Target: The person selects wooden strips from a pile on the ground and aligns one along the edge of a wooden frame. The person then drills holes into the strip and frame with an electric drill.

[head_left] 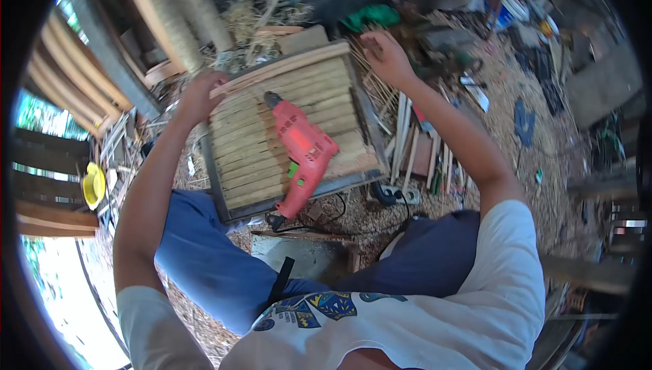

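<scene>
Bright daylight (61,288) shows between wooden planks (51,185) at the left, and the tan floor (499,115) is heavily cluttered.

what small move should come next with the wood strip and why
Probably bring the right hand in to steady the wood strip: the left hand is at its left end, while the right seems clear of it.

- Your single head view looks down from above and behind your fingers (382,35).
- It faces forward, near enough to include both arms (455,132).
</scene>
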A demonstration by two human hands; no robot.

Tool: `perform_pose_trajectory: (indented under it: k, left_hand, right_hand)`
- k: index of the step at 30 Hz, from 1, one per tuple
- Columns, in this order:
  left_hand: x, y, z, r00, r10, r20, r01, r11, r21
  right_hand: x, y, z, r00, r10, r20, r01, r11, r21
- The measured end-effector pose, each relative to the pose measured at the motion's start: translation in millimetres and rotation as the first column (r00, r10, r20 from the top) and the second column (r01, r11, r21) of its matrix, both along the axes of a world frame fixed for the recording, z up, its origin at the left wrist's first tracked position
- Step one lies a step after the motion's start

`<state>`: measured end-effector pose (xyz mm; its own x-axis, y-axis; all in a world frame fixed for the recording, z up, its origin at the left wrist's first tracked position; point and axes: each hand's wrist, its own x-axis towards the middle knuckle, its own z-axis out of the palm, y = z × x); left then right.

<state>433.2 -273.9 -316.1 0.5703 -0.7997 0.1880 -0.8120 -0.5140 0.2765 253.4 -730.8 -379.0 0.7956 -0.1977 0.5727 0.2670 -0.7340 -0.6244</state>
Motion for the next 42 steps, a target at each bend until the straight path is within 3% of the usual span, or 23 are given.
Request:
perform_pose_trajectory:
  k: [3, 7, 8, 11, 13, 16, 17, 22, 24, 28, 30, 33, 35, 42]
  left_hand:
    - [-11.2, -20.5, 15.8, 0.981, -0.127, 0.146, 0.128, 0.992, -0.002]
    - [-74.8, -65.6, 54.0, 0.962, -0.232, 0.142, 0.237, 0.971, -0.019]
    - [-92.6, -75.4, 61.8, 0.960, -0.247, 0.129, 0.250, 0.968, -0.007]
    - [-141.1, -98.3, 76.2, 0.924, -0.342, 0.172, 0.340, 0.939, 0.043]
    - [-174.2, -105.9, 87.2, 0.909, -0.382, 0.167, 0.379, 0.924, 0.054]
    - [-223.1, -115.5, 90.3, 0.916, -0.396, 0.061, 0.396, 0.918, 0.012]
    - [-234.0, -116.5, 86.5, 0.914, -0.404, 0.032, 0.404, 0.915, -0.006]
    - [-225.7, -135.2, 60.2, 0.885, -0.441, 0.148, 0.437, 0.898, 0.059]
    - [-216.0, -140.1, 58.1, 0.882, -0.441, 0.166, 0.437, 0.897, 0.062]
    - [-201.9, -136.3, 53.4, 0.889, -0.396, 0.229, 0.410, 0.912, -0.014]
    - [-194.0, -133.9, 49.8, 0.893, -0.376, 0.248, 0.397, 0.917, -0.039]
    - [-187.7, -134.7, 47.8, 0.887, -0.376, 0.269, 0.399, 0.916, -0.035]
    - [-185.2, -134.1, 45.7, 0.882, -0.392, 0.261, 0.413, 0.910, -0.028]
    - [-188.3, -139.6, 42.3, 0.851, -0.442, 0.283, 0.459, 0.889, 0.009]
  right_hand:
    - [-30.2, -35.4, -17.3, 0.985, -0.135, -0.109, 0.137, 0.991, 0.012]
    - [-75.2, -87.5, -67.2, 0.942, -0.205, -0.268, 0.246, 0.960, 0.133]
    - [-85.8, -102.0, -88.8, 0.933, -0.255, -0.252, 0.283, 0.956, 0.081]
    - [-140.9, -130.6, -132.7, 0.788, -0.300, -0.538, 0.338, 0.941, -0.028]
    - [-164.0, -121.6, -153.8, 0.671, -0.385, -0.634, 0.410, 0.905, -0.115]
    - [-198.0, -114.4, -216.2, 0.596, -0.348, -0.723, 0.331, 0.927, -0.174]
    - [-206.4, -104.0, -228.9, 0.491, -0.386, -0.781, 0.292, 0.918, -0.270]
    - [-234.9, -65.5, -288.6, 0.377, -0.285, -0.881, 0.394, 0.911, -0.126]
    - [-232.3, -54.1, -294.0, 0.369, -0.244, -0.897, 0.335, 0.935, -0.116]
    - [-222.4, -45.8, -286.5, 0.259, -0.172, -0.950, 0.525, 0.851, -0.011]
    - [-220.5, -57.5, -278.1, 0.258, -0.081, -0.963, 0.625, 0.774, 0.103]
    - [-232.4, -72.2, -272.8, 0.485, 0.203, -0.851, 0.714, 0.471, 0.519]
    - [-237.2, -89.3, -290.6, 0.473, 0.307, -0.826, 0.662, 0.494, 0.563]
    - [-260.9, -95.1, -274.0, 0.400, 0.534, -0.745, 0.591, 0.471, 0.655]
